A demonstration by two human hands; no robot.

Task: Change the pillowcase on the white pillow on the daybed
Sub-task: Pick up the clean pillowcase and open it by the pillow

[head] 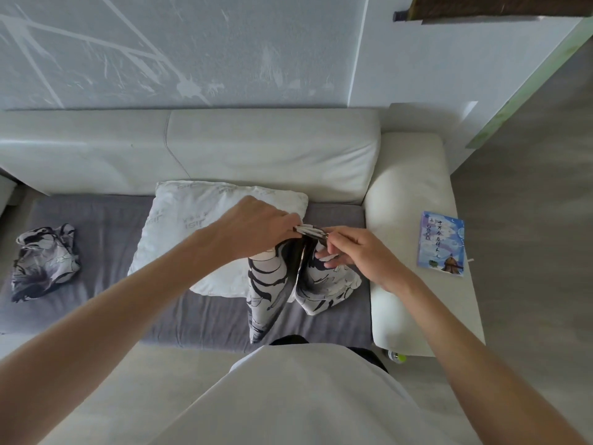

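Holding up patterned pillowcase (272, 284), left hand (256, 229) and right hand (356, 252) pinching its top edge, over white pillow (192, 226); crumpled pillowcase (45, 261) and book (442, 244) nearby

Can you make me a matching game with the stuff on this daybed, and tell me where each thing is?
Things:
1. white pillow
2. patterned pillowcase
3. crumpled pillowcase
4. book

Places:
A. on the daybed's right armrest
B. held up by both hands
C. lying on the grey cushion's left part
D. leaning against the backrest

Pairs: 1-D, 2-B, 3-C, 4-A
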